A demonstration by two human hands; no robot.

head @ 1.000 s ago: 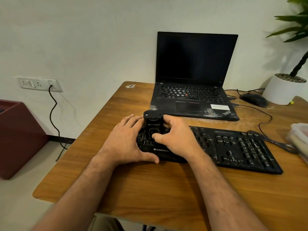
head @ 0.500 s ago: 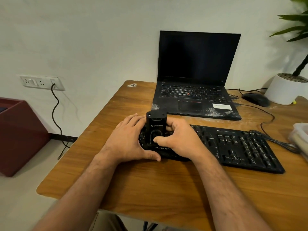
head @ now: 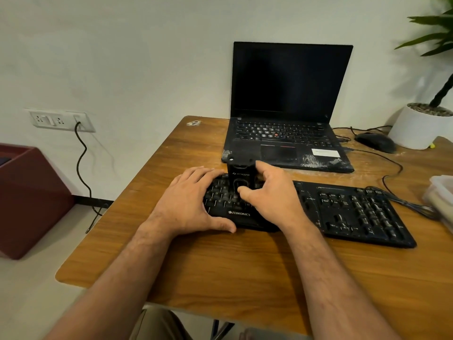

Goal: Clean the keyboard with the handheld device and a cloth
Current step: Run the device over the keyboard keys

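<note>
Rightward along the keyboard (head: 318,212) creeps the handheld device (head: 239,179), right hand (head: 272,195) clamped round it, left hand (head: 188,204) resting flat; vacuuming continues.

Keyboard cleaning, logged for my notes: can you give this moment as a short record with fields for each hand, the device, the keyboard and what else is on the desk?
left hand: lies flat over the left end of the keyboard, thumb at its front edge
right hand: grips the handheld device
handheld device: black, upright on the keys of the left half
keyboard: black, dusty, lying on the wooden desk
behind: open laptop, screen dark
far right: mouse, white plant pot
cloth: none that I can make out
</note>
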